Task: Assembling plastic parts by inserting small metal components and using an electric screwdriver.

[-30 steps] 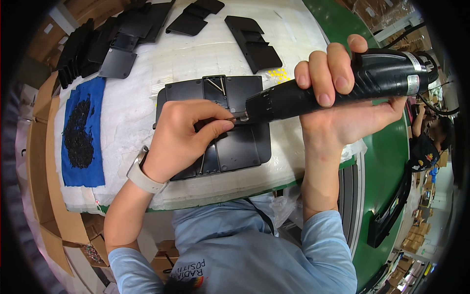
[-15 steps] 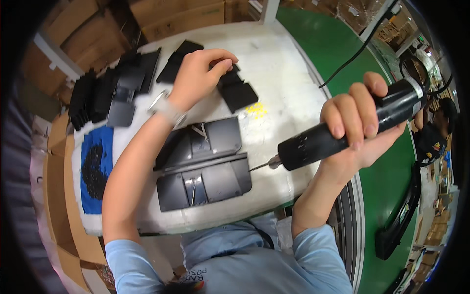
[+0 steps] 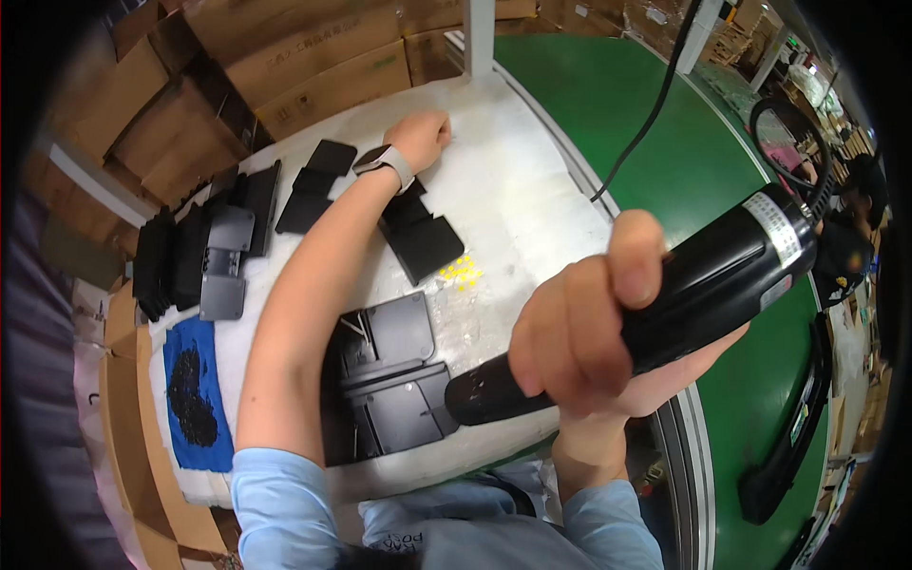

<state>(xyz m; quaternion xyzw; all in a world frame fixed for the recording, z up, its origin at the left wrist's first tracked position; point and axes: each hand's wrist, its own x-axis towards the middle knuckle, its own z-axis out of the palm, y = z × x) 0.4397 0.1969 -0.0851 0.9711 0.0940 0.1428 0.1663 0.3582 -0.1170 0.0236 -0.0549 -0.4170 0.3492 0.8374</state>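
My right hand is wrapped round a black electric screwdriver, blurred by motion. Its nose points left, over the right end of two black plates lying side by side: a nearer plate and a farther plate. The bit does not show. Far across the table, my left hand has its fingers curled closed; what they hold, if anything, is hidden. Next to its wrist lie a folded-looking black part and another black part, the latter partly behind my forearm.
Several black plates stand stacked at the left. Below them a blue cloth carries a pile of small dark pieces. Yellow specks dot the white table cover. A black cable hangs over the green surface. Cardboard boxes line the back.
My left hand has moved farther away, past the black parts. The screwdriver in my right hand has come left and nearer, over the plates' right end. The view has shifted too.
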